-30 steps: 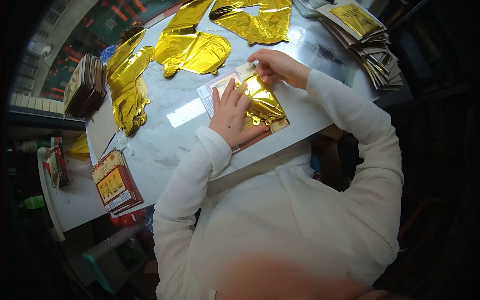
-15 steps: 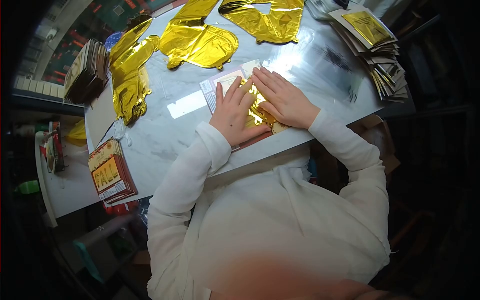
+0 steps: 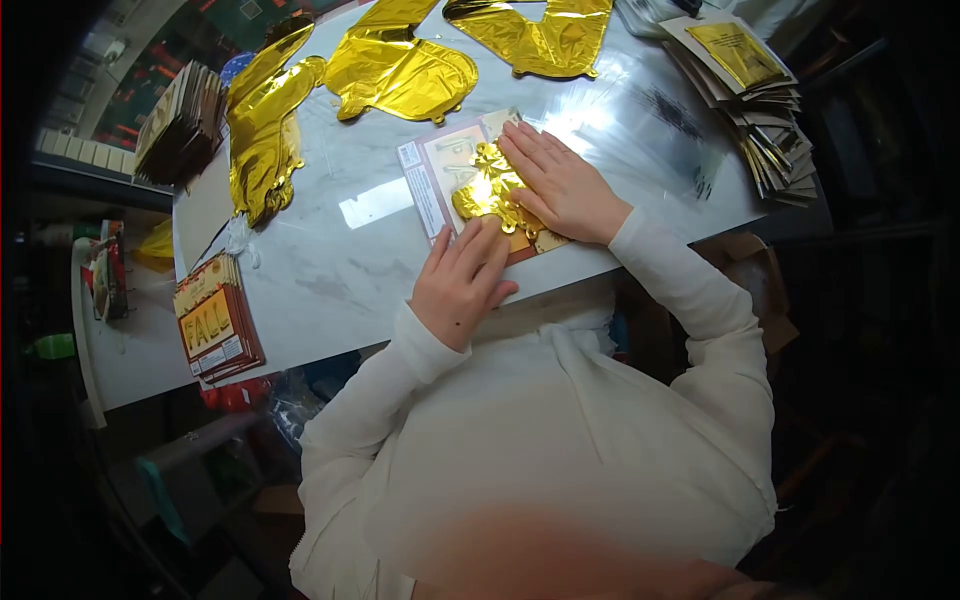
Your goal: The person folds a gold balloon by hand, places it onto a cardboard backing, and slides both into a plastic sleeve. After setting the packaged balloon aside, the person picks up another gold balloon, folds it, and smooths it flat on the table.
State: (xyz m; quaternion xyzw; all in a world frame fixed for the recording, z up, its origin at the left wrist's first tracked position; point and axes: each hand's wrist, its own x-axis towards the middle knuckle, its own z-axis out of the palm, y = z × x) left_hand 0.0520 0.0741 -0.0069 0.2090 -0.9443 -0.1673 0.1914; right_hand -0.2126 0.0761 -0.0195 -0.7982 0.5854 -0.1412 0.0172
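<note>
A folded gold foil balloon point(image 3: 487, 190) lies on a printed card point(image 3: 428, 190) near the table's front edge. My right hand point(image 3: 570, 195) rests flat over the right side of the foil and card, fingers stretched out. At the near side of the foil is my left hand point(image 3: 462, 280), its fingers extended and the tips at the foil's lower edge. Neither hand grips anything. Part of the card's right side is hidden under my right hand.
Large gold foil balloons point(image 3: 405, 75) lie along the far side of the marble-patterned table point(image 3: 330, 270). A stack of "FALL" cards point(image 3: 215, 325) sits at the left front, another card stack point(image 3: 180, 125) behind it. Foil-and-card packs point(image 3: 750, 100) are piled at the right, beside clear plastic sleeves point(image 3: 660, 140).
My left hand has drawn back toward me off the foil, uncovering the folded balloon and the card's left side. My right hand stays on the right side, shifted slightly.
</note>
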